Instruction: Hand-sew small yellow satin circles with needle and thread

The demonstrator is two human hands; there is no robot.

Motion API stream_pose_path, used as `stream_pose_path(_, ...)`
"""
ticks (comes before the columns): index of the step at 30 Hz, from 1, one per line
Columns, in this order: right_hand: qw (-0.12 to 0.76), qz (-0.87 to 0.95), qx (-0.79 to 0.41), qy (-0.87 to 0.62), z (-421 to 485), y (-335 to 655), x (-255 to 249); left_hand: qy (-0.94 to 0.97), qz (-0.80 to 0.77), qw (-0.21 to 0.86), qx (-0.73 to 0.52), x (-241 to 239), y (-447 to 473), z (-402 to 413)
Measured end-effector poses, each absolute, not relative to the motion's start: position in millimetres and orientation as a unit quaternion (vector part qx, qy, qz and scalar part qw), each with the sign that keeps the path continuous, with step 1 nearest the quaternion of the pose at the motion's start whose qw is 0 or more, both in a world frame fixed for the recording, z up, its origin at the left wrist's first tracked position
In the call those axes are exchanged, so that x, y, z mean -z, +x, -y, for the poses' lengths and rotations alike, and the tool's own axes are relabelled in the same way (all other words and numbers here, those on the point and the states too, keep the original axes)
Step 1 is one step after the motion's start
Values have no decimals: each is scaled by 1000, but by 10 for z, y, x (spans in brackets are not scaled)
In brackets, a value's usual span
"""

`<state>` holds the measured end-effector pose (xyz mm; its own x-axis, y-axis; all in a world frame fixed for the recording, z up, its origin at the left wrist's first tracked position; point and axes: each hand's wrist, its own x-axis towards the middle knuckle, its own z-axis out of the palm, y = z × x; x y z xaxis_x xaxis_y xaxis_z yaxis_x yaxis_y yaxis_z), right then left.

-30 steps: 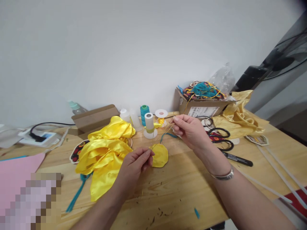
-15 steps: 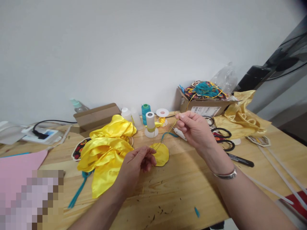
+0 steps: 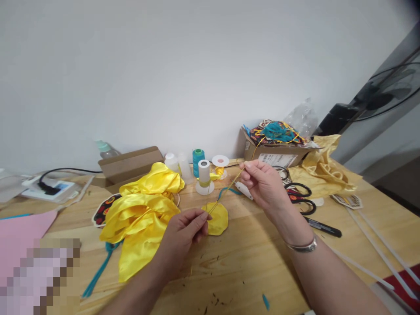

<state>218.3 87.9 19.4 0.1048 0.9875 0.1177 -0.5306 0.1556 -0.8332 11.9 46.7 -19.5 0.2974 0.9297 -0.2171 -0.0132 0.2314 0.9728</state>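
Fine yellow thread (image 3: 230, 184) runs taut between my two hands. My left hand (image 3: 187, 229) pinches its lower end, thumb against fingers. Higher and to the right, my right hand (image 3: 262, 181) pinches the other end between thumb and forefinger. Just behind my left fingers, a round yellow cloth piece (image 3: 220, 221) lies flat on the table. From my left hand a strand leads up towards a white thread spool (image 3: 204, 168) standing upright. Shiny yellow satin fabric (image 3: 139, 216) is heaped left of my left hand.
Teal thread cone (image 3: 198, 162) and white bottles (image 3: 171, 162) stand by the wall. A cardboard box (image 3: 278, 153) full of cords stands back right. Black-handled scissors (image 3: 300, 207) and a black marker (image 3: 323, 226) lie right, partly behind my right arm. Teal ribbon (image 3: 101, 271) hangs out left.
The view has shifted slightly, so the table sits lower and further left in the picture. My left thumb now presses flatter on the fingers. Both hands keep their hold on the thread.
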Motion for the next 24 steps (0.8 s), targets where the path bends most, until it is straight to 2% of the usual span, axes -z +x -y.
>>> stream_pose_path(24, 648, 268, -647, -301, -889, 2210, -226, 501, -523, 570, -387, 195, 121, -461)
